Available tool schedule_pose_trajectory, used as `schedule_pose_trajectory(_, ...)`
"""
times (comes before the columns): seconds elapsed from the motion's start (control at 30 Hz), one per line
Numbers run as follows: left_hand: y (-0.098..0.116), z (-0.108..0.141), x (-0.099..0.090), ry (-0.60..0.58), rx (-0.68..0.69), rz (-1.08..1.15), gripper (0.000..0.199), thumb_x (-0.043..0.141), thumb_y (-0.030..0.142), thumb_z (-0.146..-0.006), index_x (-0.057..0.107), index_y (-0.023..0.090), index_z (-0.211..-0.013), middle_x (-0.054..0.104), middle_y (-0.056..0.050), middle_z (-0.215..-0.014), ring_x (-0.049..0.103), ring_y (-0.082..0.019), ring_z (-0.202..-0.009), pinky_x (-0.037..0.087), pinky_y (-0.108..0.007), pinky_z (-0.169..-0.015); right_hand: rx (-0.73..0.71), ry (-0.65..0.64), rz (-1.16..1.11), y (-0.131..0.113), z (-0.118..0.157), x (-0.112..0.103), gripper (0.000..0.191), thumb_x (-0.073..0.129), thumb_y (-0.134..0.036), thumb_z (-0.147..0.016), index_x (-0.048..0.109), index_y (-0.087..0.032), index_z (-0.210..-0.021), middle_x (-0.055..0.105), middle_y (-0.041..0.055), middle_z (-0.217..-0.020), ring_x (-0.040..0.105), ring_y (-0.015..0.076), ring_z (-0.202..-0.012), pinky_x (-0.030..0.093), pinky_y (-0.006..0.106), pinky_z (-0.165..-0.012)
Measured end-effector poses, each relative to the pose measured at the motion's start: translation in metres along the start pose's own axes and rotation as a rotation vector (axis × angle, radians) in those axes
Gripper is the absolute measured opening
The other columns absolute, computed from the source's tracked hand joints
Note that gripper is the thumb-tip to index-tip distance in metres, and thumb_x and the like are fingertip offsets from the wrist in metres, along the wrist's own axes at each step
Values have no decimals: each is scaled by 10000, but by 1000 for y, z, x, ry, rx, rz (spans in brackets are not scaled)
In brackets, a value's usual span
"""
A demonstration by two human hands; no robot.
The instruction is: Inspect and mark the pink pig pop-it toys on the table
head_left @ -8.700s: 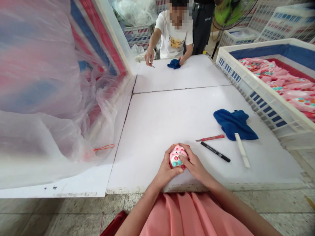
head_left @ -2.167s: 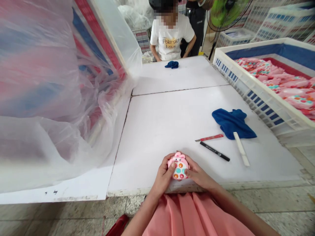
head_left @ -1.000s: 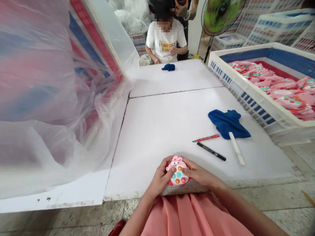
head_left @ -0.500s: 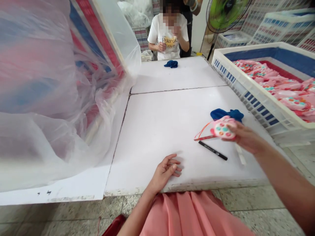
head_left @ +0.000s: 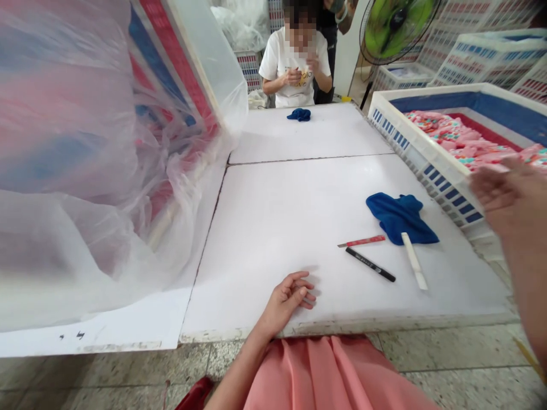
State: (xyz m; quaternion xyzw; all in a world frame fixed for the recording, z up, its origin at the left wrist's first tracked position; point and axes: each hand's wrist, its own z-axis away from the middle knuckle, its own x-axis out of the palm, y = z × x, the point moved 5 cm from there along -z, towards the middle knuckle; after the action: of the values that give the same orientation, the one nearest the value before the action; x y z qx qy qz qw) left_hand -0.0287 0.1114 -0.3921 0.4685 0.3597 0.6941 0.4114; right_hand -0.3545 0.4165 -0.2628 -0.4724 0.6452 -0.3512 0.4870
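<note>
My left hand (head_left: 291,299) rests on the near edge of the white table (head_left: 290,222), fingers loosely bent and apart, holding nothing. Over the near rim of the white crate (head_left: 431,171) is my right hand (head_left: 499,191), smeared by motion; whether anything is in its fingers cannot be seen. Inside that crate lie many pink pieces (head_left: 465,139) with coloured dots. Between my hands, on the table, are a slim red craft knife (head_left: 363,241), a black marker (head_left: 370,264) and a narrow white stick (head_left: 414,262). The stick's far end overlaps a crumpled blue cloth (head_left: 401,216).
Clear plastic sheeting (head_left: 171,228) drapes over striped stacked crates on the left. Across the table sits a person in a white shirt (head_left: 294,68), behind another blue cloth (head_left: 299,114). A green fan (head_left: 397,28) and more crates (head_left: 491,57) stand at the back right.
My right hand has swung right from the table to the crate, and the pink dotted piece it held is off the table area. The blue cloth and knife are uncovered. My left hand stays put.
</note>
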Motion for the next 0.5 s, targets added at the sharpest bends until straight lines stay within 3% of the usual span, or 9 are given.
schedule_pose_trajectory(0.1, 0, 1, 0, 1, -2, -9, 414, 636, 395, -855, 553, 188, -1204, 614, -95, -1021, 658, -201, -851, 569, -366, -737, -15, -349, 22, 7, 38, 37, 486, 515, -398, -929, 494, -159, -1352, 538, 224, -1337, 546, 248, -1208, 421, 416, -952)
schedule_pose_trajectory(0.17, 0, 1, 0, 2, 1, -18, 417, 641, 397, -851, 556, 187, -1200, 615, -96, -1021, 659, -200, -847, 569, -366, -738, -93, -636, 219, 19, 69, 66, 597, 574, -489, -874, 470, -188, -1379, 481, 179, -1412, 462, 290, -1294, 345, 469, -1065)
schedule_pose_trajectory(0.23, 0, 1, 0, 5, 5, -26, 407, 638, 395, -853, 561, 189, -1195, 615, -92, -1018, 660, -199, -844, 569, -368, -740, -202, -837, 415, 35, 96, 88, 757, 614, -549, -819, 359, -218, -1451, 368, 146, -1500, 335, 329, -1378, 267, 524, -1126)
schedule_pose_trajectory(0.3, -1, 1, -1, 14, 3, -30, 400, 633, 393, -856, 562, 190, -1193, 613, -88, -1013, 659, -197, -842, 570, -374, -744, -299, -939, 562, 51, 115, 100, 854, 610, -570, -805, 261, -198, -1491, 287, 147, -1539, 236, 356, -1417, 244, 562, -1133)
schedule_pose_trajectory(0.37, -2, 1, -2, 17, 1, -32, 405, 635, 393, -855, 559, 190, -1197, 611, -88, -1014, 658, -197, -844, 571, -379, -748, -373, -982, 666, 62, 130, 107, 822, 564, -546, -841, 252, -149, -1490, 298, 167, -1530, 229, 362, -1418, 266, 556, -1127)
schedule_pose_trajectory(0.5, -2, 0, -2, 16, -3, -37, 414, 639, 399, -850, 556, 186, -1195, 604, -86, -1009, 656, -198, -839, 571, -381, -741, -472, -874, 790, 67, 149, 109, 592, 452, -436, -929, 389, -107, -1416, 522, 183, -1342, 479, 336, -1235, 392, 498, -1044)
